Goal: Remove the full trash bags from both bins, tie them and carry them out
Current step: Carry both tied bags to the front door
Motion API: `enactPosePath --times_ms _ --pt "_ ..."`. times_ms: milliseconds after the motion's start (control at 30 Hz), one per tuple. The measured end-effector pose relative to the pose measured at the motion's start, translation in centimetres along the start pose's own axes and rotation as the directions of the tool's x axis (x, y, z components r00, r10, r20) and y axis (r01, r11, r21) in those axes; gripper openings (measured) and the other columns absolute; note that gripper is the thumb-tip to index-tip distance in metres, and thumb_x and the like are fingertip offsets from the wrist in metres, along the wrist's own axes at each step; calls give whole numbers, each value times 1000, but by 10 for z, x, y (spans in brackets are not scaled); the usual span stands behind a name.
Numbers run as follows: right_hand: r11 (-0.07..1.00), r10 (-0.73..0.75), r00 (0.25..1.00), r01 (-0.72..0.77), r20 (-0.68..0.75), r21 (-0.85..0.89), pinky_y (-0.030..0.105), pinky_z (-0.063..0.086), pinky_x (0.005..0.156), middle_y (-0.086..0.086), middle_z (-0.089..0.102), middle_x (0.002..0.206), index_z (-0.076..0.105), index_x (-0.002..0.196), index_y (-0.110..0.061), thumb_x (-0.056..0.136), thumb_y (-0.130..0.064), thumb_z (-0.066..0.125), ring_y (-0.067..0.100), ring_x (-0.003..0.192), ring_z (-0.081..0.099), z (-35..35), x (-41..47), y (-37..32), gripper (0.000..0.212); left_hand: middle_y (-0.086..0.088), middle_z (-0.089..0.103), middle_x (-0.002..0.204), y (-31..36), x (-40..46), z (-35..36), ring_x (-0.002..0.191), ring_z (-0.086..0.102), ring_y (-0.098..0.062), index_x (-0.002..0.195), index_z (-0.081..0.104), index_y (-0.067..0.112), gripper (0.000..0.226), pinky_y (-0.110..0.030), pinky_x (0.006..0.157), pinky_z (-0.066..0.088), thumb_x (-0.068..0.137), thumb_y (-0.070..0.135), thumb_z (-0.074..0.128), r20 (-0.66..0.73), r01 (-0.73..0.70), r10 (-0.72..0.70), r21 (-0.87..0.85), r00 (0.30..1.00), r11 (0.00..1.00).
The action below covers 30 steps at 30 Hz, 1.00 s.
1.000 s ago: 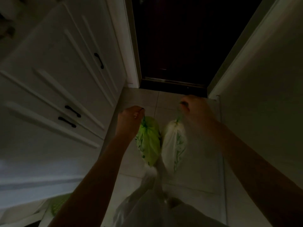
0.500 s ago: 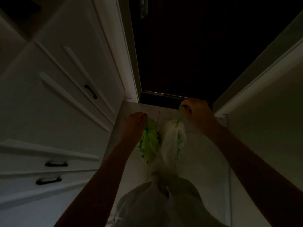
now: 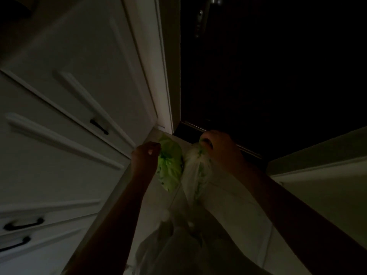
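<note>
Left hand [image 3: 146,155] grips the top of a bright green plastic trash bag [image 3: 170,167]; right hand [image 3: 220,149], at its 3 o'clock, clutches a translucent white plastic trash bag [image 3: 195,175]. Both bags hang touching above pale floor tiles [image 3: 238,205], a dark doorway [image 3: 258,76] at 12 o'clock.

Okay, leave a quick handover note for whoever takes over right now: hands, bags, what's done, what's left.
Left hand: grips the top of the green bag, which hangs below it.
Right hand: grips the top of the whitish bag, hanging beside the green one.
Place: tiled floor just short of the dark door, white cabinets on the left.
Done: both bags are out of the bins, gathered at the top and in hand; knots too dim to confirm.
Left: get through the door and carry them out.
</note>
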State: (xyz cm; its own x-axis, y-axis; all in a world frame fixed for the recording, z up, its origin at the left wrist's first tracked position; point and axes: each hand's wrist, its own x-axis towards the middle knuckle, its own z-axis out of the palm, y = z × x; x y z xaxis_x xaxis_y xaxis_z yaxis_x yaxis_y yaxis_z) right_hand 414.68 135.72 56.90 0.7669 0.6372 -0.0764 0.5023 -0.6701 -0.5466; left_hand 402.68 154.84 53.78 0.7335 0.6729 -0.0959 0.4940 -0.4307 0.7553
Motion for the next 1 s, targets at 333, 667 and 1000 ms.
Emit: enactPosePath --times_ms 333,667,1000 --pt "996 -72 984 80 161 -41 31 43 75 15 65 102 64 104 -5 89 -15 56 31 96 62 9 103 37 20 -9 74 94 -5 71 43 84 65 -17 88 76 6 15 -19 69 40 87 14 63 -31 215 -218 -84 975 973" --pt "991 -83 953 110 292 -77 37 46 82 18 62 103 64 105 -9 90 -20 55 33 98 57 30 176 53 21 -6 68 79 -21 109 80 60 52 1 82 74 1 14 -3 45 34 85 12 67 -60 450 -470 -202 881 870" --pt "973 -232 845 206 481 106 41 50 80 17 68 100 65 103 -3 90 -18 55 29 93 62 83 254 99 22 -8 69 83 -60 140 148 70 59 -15 89 74 1 12 -19 58 39 84 8 66 -243 622 -715 -362 656 694"
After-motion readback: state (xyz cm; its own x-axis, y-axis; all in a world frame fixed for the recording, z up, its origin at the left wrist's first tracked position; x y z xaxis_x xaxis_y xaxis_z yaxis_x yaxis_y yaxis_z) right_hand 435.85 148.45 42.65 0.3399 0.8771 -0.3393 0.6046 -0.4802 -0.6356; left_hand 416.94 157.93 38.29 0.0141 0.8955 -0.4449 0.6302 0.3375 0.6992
